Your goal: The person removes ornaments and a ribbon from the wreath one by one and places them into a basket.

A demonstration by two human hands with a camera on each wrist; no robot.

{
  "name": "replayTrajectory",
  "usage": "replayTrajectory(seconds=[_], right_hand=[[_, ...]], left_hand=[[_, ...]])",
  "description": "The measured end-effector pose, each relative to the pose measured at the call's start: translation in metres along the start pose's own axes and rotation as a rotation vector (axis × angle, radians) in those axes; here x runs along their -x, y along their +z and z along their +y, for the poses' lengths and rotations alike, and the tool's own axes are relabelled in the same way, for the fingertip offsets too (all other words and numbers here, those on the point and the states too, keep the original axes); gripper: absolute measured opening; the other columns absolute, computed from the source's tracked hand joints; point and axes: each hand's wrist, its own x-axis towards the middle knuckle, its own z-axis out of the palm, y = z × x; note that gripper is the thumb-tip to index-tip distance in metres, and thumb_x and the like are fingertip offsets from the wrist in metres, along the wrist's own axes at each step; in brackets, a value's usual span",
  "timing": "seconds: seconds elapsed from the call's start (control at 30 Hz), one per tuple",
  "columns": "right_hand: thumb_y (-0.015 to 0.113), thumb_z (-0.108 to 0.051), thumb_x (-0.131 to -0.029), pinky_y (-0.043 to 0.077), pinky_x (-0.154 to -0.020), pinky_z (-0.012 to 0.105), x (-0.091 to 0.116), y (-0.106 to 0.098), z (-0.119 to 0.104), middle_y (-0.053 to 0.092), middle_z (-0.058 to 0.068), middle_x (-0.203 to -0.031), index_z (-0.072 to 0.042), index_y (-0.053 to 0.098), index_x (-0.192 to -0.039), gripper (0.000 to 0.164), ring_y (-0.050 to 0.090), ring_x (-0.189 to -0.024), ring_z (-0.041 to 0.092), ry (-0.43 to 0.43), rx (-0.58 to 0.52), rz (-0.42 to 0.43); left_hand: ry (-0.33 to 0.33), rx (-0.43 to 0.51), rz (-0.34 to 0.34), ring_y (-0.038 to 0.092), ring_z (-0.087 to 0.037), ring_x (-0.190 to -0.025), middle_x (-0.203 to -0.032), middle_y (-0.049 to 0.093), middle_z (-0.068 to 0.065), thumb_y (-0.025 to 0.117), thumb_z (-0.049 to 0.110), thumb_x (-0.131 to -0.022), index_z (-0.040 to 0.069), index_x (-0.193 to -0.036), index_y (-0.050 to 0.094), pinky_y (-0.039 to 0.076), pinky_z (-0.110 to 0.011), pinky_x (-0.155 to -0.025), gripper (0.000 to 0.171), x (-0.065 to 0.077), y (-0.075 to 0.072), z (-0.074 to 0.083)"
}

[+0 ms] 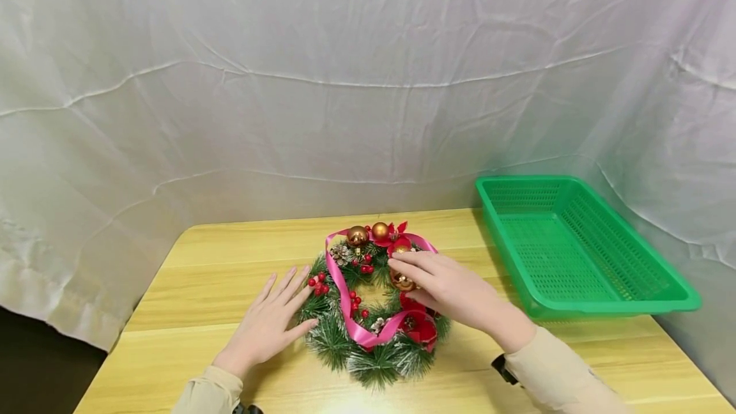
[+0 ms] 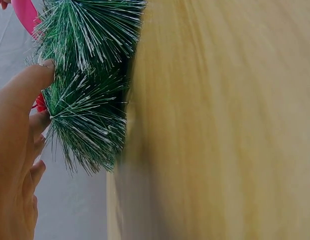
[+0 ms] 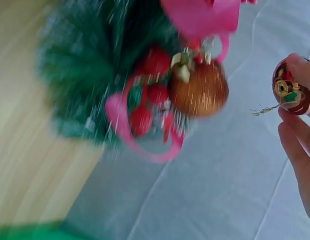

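Creased whitish cloth (image 1: 322,126) hangs behind and beside a yellowish wood-grained table (image 1: 190,286), glossy under light.

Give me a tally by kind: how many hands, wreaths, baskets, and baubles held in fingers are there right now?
Hands: 2 (left hand, right hand)
Wreath: 1
Green basket: 1
Held bauble: 1, in the right hand's fingers
Total: 5
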Motion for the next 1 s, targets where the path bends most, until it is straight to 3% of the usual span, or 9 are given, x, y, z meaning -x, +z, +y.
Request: replayTrajectory(seconds=[0.1,0.23,0.33,0.47,0.7,0.83,1.0], right_hand=[[0.081,-0.008,-0.074,0.051,-0.091,0.040,0.011,-0.012,0.007,0.056,0.013,-0.131,-0.002,0.051,-0.136,0.069,0.058,-0.113,0.028,0.031,-0.004,-0.014],[0.076,-0.011,-0.081,0.050,-0.093,0.039,0.026,-0.027,0.014,0.055,0.012,-0.133,-0.004,0.048,-0.140,0.066,0.057,-0.115,0.026,0.082,0.012,-0.034],[0.060,-0.025,-0.095,0.051,-0.091,0.037,0.036,-0.037,0.018,0.055,0.009,-0.132,-0.007,0.048,-0.141,0.050,0.057,-0.114,0.023,0.110,0.035,-0.011],[0.039,-0.037,-0.102,0.054,-0.083,0.036,0.049,-0.047,0.022,0.058,0.007,-0.129,-0.007,0.051,-0.138,0.049,0.060,-0.110,0.022,0.134,0.074,0.047],[0.037,-0.040,-0.102,0.052,-0.086,0.036,0.076,-0.061,0.032,0.058,0.010,-0.128,-0.003,0.054,-0.134,0.052,0.059,-0.111,0.025,0.199,0.124,0.029],[0.038,-0.040,-0.102,0.047,-0.094,0.024,0.089,-0.065,0.039,0.060,0.011,-0.126,0.000,0.057,-0.130,0.052,0.061,-0.108,0.026,0.181,0.157,0.070],[0.037,-0.043,-0.102,0.034,-0.101,0.013,0.106,-0.069,0.045,0.059,0.011,-0.126,-0.001,0.055,-0.132,0.055,0.060,-0.108,0.026,0.233,0.159,0.045]], left_hand=[[0.001,-0.001,0.001,0.016,-0.029,-0.144,-0.160,0.007,0.002,0.038,0.065,-0.093,0.012,-0.143,0.044,0.001,-0.048,-0.116,0.074,0.000,0.000,0.000],[0.001,-0.003,-0.001,0.013,-0.027,-0.144,-0.160,0.006,0.002,0.038,0.065,-0.093,0.012,-0.143,0.045,0.001,-0.048,-0.116,0.073,-0.001,0.000,-0.001],[0.001,0.000,-0.004,0.008,-0.024,-0.145,-0.160,0.005,0.002,0.038,0.065,-0.093,0.011,-0.143,0.044,0.001,-0.048,-0.116,0.073,-0.001,0.000,-0.001],[0.004,0.009,-0.001,0.006,-0.023,-0.145,-0.160,0.005,0.003,0.039,0.064,-0.093,0.011,-0.143,0.045,0.000,-0.048,-0.116,0.073,-0.001,0.000,0.000],[0.012,0.021,0.009,0.008,-0.023,-0.144,-0.160,0.006,0.002,0.041,0.063,-0.093,0.011,-0.142,0.046,0.001,-0.048,-0.116,0.072,0.000,-0.001,0.001],[0.013,0.012,0.012,0.009,-0.024,-0.144,-0.160,0.007,0.002,0.041,0.063,-0.093,0.011,-0.142,0.046,0.001,-0.048,-0.116,0.072,0.000,0.000,0.000],[0.016,0.001,0.014,0.009,-0.024,-0.144,-0.160,0.007,0.002,0.040,0.063,-0.093,0.011,-0.142,0.046,0.003,-0.049,-0.116,0.072,0.001,0.002,-0.001]])
